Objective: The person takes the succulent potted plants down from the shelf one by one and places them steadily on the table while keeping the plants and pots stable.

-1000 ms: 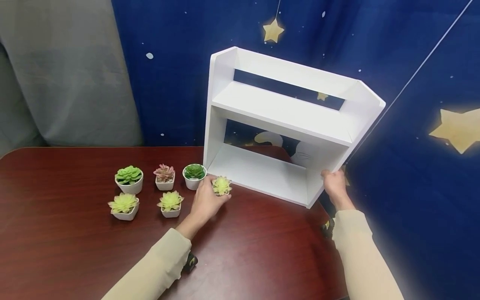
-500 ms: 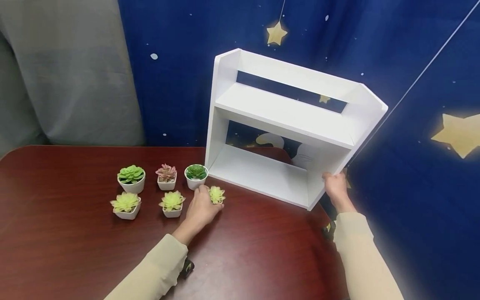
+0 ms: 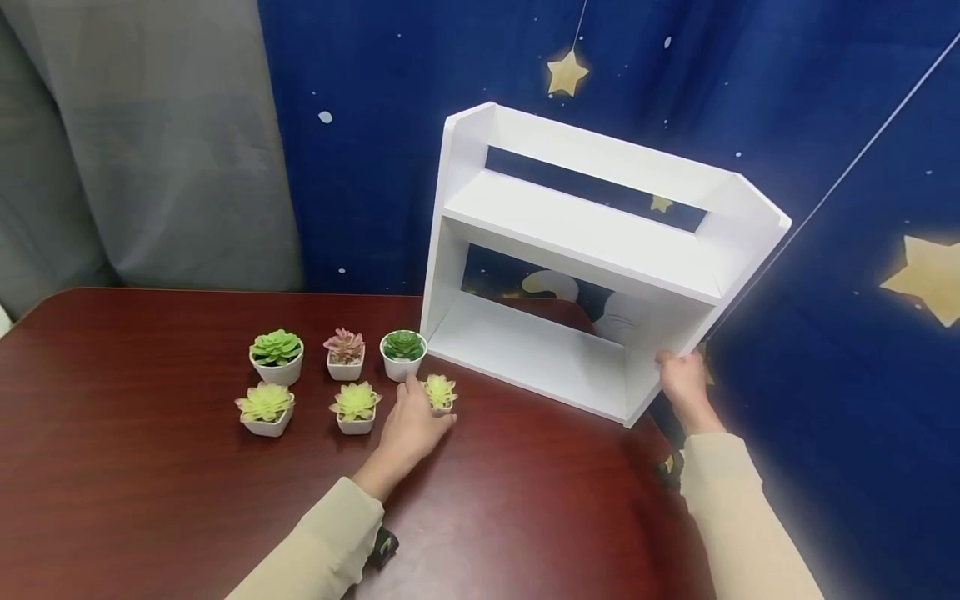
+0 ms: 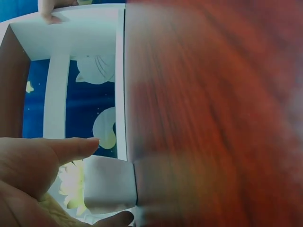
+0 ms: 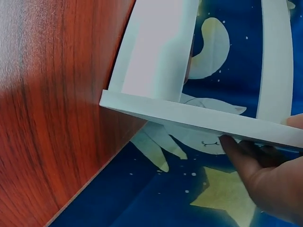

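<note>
My left hand [image 3: 411,423] is around a small yellow-green potted succulent [image 3: 440,392] on the table, just in front of a white two-tier shelf [image 3: 525,342]. In the left wrist view the thumb [image 4: 78,147] is straight and stands off the white pot [image 4: 110,184], while a fingertip lies close along the pot's other side. At the shelf's right side panel, my right hand [image 3: 684,379] grips the board's edge. The right wrist view has fingers [image 5: 248,165] on the panel's outer face and the thumb over its other side. Both shelf tiers are bare.
Left of the left hand, several potted succulents stand in two rows, among them a dark green one [image 3: 403,354], a pink one [image 3: 345,354] and a yellow-green one [image 3: 356,408]. The shelf stands near the right edge of the brown table [image 3: 150,500], before a blue star-patterned curtain [image 3: 360,167].
My left hand has brought the yellow-green succulent left and toward me, and its fingers have loosened around the pot. The right hand keeps its hold on the shelf. The head view has shifted slightly.
</note>
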A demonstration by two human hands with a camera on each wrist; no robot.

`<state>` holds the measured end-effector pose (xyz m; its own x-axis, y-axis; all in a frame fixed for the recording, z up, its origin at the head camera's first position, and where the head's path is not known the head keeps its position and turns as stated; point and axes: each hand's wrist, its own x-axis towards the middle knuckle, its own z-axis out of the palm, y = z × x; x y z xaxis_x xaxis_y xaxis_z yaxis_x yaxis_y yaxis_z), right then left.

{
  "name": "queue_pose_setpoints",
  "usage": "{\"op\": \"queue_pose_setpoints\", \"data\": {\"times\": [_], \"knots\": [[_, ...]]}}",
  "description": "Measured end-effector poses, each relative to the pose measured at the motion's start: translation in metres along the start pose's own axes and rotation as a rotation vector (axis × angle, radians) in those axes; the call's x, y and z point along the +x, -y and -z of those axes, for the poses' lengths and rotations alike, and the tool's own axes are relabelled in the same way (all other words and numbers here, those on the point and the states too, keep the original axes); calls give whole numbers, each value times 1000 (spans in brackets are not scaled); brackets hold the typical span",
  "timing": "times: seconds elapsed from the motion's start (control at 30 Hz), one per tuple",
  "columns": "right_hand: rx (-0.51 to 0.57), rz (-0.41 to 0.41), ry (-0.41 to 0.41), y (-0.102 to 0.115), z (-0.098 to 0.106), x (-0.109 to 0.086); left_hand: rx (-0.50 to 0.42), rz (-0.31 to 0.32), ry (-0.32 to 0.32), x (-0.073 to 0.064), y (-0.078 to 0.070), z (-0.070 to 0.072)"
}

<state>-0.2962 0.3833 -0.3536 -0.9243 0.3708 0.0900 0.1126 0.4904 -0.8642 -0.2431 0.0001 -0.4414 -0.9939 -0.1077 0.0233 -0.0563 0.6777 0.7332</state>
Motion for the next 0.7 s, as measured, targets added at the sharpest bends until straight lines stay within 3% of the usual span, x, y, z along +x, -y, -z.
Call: {"op": "queue_pose_setpoints", "data": {"times": [0.23, 0.4, 0.57, 0.7], "knots": [[-135, -2, 21, 0, 7, -4, -45, 33, 113, -12, -6, 4], [-326, 5, 142, -6, 13, -20, -19, 4, 154, -23, -11, 16], [-589, 18, 312, -5, 20, -44, 97, -115, 225, -35, -15, 47], [-639, 53, 408, 6, 19, -63, 152, -214, 233, -34, -14, 79]]}}
